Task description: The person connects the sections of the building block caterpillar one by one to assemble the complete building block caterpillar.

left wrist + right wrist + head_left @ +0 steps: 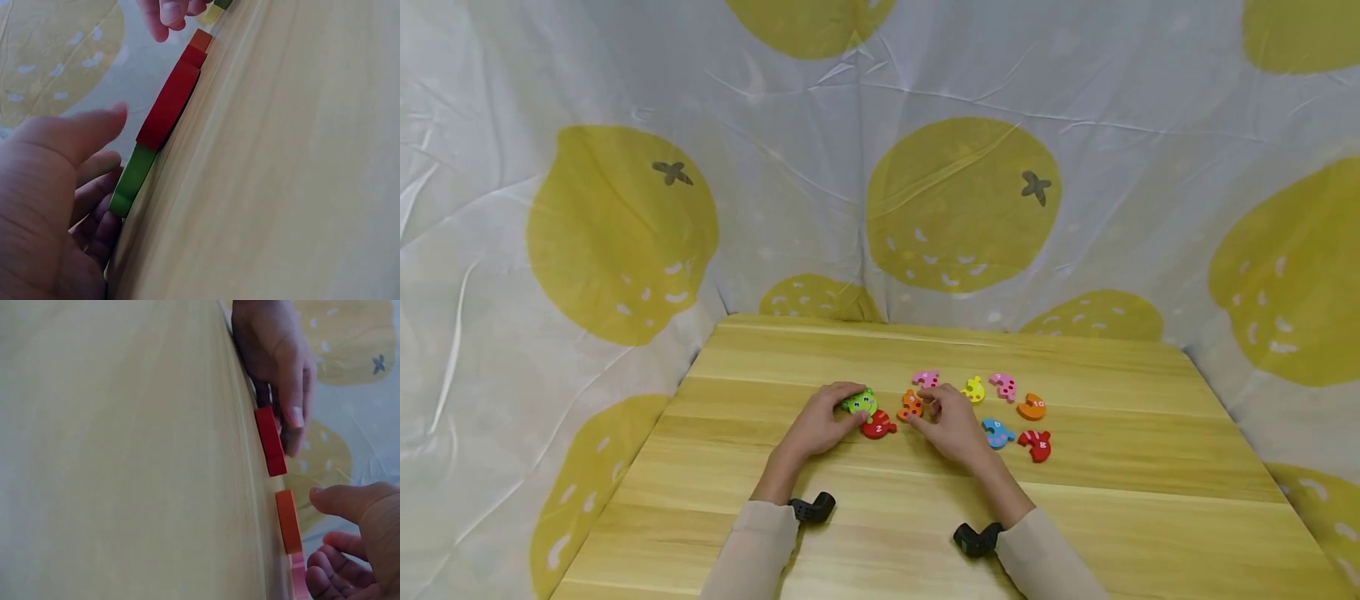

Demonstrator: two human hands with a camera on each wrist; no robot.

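A green puzzle piece with a smiling face (862,402) lies flat on the table, joined at its lower right to a red puzzle piece marked 2 (877,427). My left hand (824,421) holds the green piece, fingers curled round its far edge and thumb over its near side; in the left wrist view the thumb (100,130) stands raised above it. Just right of the red piece lies an orange puzzle piece with red dots (910,406). My right hand (953,423) hovers beside the orange piece, thumb and fingers apart, the thumb (340,500) clear of it.
More puzzle pieces lie beyond and right of my right hand: pink (927,379), yellow (974,389), another pink (1004,386), an orange 10 (1032,407), blue (997,433) and a red 8 (1037,446). A lemon-print cloth (790,192) hangs behind the wooden table (895,517).
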